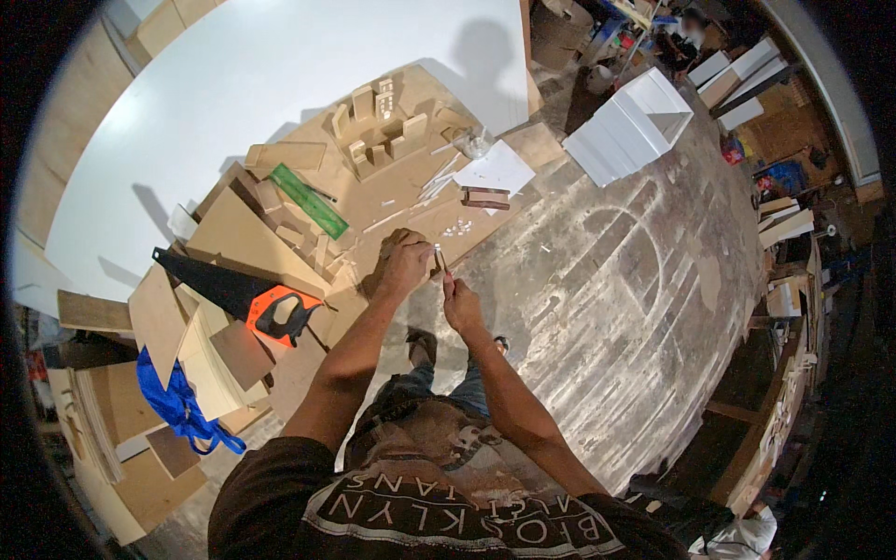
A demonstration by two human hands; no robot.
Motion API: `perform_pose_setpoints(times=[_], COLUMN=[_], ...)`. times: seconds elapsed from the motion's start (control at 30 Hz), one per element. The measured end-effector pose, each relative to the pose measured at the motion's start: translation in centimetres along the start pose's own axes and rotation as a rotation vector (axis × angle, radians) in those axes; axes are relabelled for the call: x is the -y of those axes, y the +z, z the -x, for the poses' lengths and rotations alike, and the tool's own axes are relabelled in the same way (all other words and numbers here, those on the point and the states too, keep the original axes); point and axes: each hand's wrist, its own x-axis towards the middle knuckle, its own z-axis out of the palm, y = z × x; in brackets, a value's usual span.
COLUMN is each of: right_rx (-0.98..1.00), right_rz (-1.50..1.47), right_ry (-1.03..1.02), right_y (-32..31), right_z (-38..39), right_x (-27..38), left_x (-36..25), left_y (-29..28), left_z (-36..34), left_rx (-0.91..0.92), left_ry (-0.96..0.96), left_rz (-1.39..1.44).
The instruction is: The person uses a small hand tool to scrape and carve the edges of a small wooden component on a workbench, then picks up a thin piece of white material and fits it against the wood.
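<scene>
My left hand (407, 261) is at the near edge of the brown board (373, 210), its fingers closed in a pinch; a tiny white bit shows by the fingertips, but what they hold is too small to name. Just to its right, my right hand (462, 304) is wrapped round a slim tool with a reddish handle (446, 273). The tool's tip points away from me and meets the left fingertips. Small white cut pieces (458, 228) lie scattered on the board beyond the hands, with thin white strips (435, 189) behind them.
A brown block (485, 197) and white paper (497, 168) lie on the board's right. Left are a green strip (309, 202), a handsaw (245, 296) and wood offcuts. Cardboard-coloured upright pieces (378, 140) stand behind. A white box (631, 129) stands on the floor, right.
</scene>
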Motion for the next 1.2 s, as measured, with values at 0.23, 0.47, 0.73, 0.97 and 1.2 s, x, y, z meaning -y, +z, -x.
perform_pose_setpoints(times=[0.23,0.47,0.73,0.97,1.2], right_rx=[-0.101,-0.127,-0.177,-0.091,-0.041], right_rz=[-0.006,0.032,0.017,0.018,0.03], right_ry=[0.06,0.035,0.008,0.071,0.129], right_y=[1.5,3.1,3.4,3.5,3.5], right_z=[0.2,-0.2,-0.4,-0.4,-0.2], right_x=[1.8,1.5,1.3,2.1,2.3], left_x=[-0.5,-0.4,-0.5,0.5,0.6], left_y=[-0.7,-0.8,-0.5,-0.2,0.0], left_z=[-0.1,-0.4,-0.6,-0.3,-0.3], left_rx=[-0.012,-0.034,-0.017,-0.005,-0.01], left_ry=[0.071,0.104,0.123,0.089,0.085], left_rz=[-0.091,-0.116,-0.091,-0.078,-0.103])
